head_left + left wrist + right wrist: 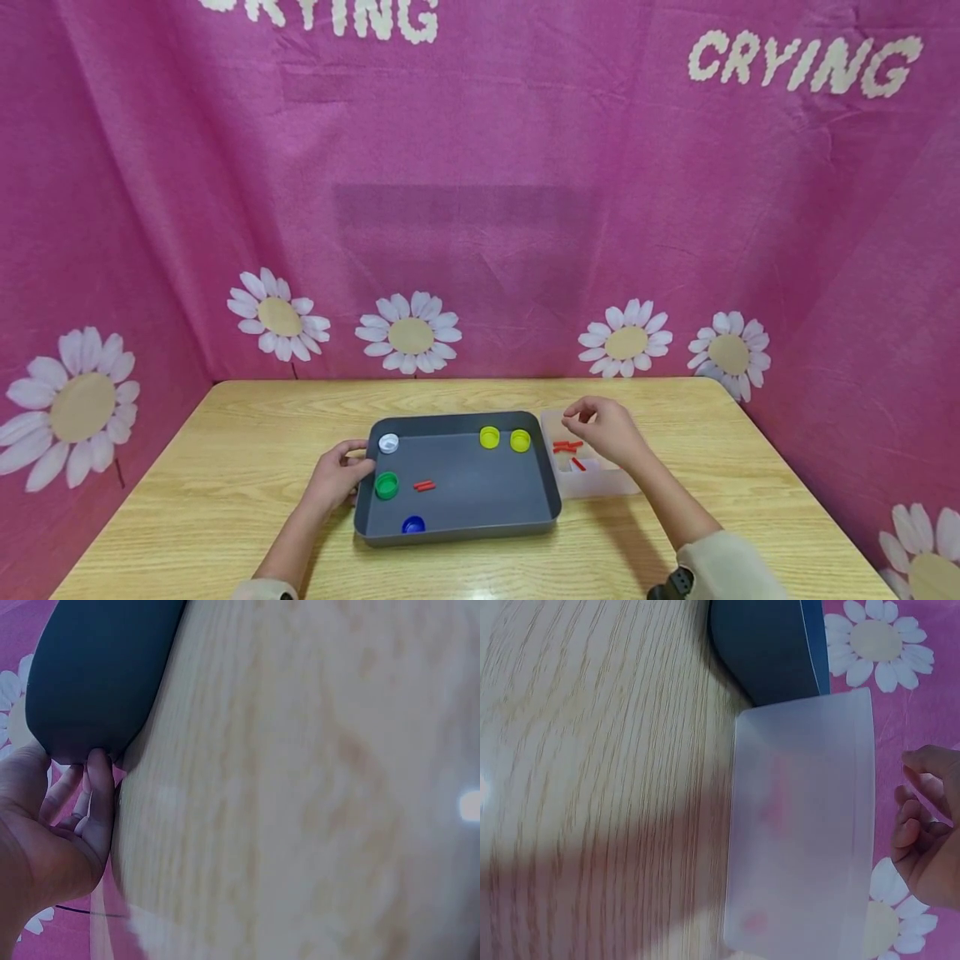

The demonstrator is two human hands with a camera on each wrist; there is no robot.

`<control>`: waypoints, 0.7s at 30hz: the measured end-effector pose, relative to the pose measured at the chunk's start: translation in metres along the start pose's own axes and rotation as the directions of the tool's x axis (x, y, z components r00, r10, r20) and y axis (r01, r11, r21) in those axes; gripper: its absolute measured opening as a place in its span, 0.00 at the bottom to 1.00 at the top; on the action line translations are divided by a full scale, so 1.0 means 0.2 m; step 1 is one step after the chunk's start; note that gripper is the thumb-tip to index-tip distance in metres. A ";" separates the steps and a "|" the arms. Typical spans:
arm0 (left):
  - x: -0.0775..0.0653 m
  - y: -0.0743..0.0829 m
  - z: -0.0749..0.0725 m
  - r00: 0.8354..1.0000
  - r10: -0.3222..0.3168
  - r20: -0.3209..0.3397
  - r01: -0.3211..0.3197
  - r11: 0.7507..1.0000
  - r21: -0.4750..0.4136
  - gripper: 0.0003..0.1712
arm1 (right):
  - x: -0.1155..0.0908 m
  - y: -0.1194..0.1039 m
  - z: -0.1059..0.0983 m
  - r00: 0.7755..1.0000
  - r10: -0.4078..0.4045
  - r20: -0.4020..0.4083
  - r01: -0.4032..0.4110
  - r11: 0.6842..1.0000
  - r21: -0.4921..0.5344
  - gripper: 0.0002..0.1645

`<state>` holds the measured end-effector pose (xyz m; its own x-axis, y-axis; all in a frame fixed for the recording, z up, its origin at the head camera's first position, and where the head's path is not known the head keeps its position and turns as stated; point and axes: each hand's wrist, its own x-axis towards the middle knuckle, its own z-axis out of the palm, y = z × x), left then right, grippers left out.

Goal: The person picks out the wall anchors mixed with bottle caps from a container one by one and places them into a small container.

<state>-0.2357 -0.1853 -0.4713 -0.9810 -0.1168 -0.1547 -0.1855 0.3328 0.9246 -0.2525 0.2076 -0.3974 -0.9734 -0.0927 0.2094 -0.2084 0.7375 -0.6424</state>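
The dark grey tray (480,508) lies on the table, its left end held by my left hand (337,477), thumb at the rim and fingers against the outer wall. In it are a white cap (388,443), a green cap (387,486), a blue cap (413,525), two yellow caps (490,437) and a few short red sticks (424,485). Above the translucent box (600,485) hovers my right hand (609,429), fingers loosely bent, nothing visible between thumb and forefinger. Several red sticks (567,447) lie in the box.
The box stands against the tray's right end on the wooden table (247,450). A pink curtain (480,167) with white daisies hangs behind and at both sides of the table.
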 end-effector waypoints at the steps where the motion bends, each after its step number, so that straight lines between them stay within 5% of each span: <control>1: 0.00 0.00 0.00 1.000 0.001 0.000 -0.001 1.000 -0.002 0.26 | 0.00 -0.01 0.00 1.000 0.000 0.002 0.000 1.000 -0.001 0.07; 21: 0.00 -0.01 0.00 1.000 0.013 -0.008 -0.014 1.000 -0.025 0.25 | 0.02 -0.12 0.11 0.999 -0.026 0.030 0.024 0.997 0.068 0.05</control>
<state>-0.2361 -0.1849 -0.4729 -0.9829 -0.1202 -0.1393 -0.1705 0.3107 0.9351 -0.2539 0.1749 -0.3972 -0.9700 -0.1318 0.2041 -0.2377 0.6876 -0.6861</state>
